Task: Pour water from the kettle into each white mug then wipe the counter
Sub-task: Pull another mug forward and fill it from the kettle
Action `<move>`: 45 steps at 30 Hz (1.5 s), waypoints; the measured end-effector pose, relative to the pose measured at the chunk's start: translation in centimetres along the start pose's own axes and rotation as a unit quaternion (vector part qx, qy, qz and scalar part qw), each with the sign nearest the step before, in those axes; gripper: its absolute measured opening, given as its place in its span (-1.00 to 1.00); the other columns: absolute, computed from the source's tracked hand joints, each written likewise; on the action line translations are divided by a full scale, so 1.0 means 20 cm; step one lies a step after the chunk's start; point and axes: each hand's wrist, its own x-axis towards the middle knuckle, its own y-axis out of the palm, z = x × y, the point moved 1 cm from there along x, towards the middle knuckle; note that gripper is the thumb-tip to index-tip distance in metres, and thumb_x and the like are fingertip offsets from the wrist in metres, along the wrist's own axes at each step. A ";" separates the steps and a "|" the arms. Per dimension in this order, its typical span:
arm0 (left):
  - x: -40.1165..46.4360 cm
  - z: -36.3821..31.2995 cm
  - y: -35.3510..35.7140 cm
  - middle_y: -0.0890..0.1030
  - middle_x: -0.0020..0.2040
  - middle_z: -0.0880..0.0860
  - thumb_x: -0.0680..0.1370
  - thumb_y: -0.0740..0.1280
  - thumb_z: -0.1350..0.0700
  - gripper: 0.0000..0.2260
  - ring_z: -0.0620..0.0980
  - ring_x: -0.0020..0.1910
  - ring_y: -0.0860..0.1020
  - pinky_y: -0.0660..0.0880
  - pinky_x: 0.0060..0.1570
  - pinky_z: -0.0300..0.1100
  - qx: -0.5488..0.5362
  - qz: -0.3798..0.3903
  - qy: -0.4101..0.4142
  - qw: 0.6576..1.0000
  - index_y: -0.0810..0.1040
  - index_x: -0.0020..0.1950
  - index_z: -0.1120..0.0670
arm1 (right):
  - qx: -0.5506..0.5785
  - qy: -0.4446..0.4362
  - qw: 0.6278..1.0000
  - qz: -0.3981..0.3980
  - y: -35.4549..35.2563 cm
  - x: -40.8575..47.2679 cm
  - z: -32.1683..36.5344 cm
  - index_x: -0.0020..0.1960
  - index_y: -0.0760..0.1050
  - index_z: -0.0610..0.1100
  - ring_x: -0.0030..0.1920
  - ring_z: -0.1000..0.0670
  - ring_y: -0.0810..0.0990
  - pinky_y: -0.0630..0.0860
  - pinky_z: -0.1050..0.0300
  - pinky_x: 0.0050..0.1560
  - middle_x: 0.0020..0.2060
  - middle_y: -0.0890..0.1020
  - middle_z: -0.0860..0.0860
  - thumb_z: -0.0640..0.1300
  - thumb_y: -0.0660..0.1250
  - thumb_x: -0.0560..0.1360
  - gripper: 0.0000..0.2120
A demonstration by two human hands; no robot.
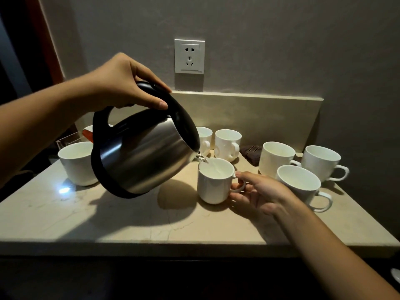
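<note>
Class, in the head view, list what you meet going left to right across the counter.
Mug at far left → tilted kettle → mug being filled → dark cloth → mug at far right.

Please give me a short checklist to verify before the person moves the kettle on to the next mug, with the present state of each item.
1. Left hand grips the kettle handle firmly: ok.
2. Water from the spout lands inside the centre mug: ok.
3. Right hand holds that mug's handle steady: ok.
4. Water level in this mug is enough: cannot tell.
5. Next mug, front right, stands upright within reach: ok.
6. Counter is free of spills: cannot tell, light is dim.
</note>
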 end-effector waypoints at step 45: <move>-0.10 0.14 -0.04 0.70 -0.22 0.16 0.15 0.56 -0.11 -0.61 0.04 -0.39 0.47 0.37 -0.54 -0.32 -0.068 -0.078 -0.023 0.994 0.72 -0.03 -0.18 | 0.006 -0.007 1.000 -0.022 0.02 -0.02 0.00 -0.16 0.51 -0.27 -0.11 -0.11 0.56 0.60 0.08 -0.19 -0.16 0.54 -0.21 -0.23 0.38 0.46 -0.90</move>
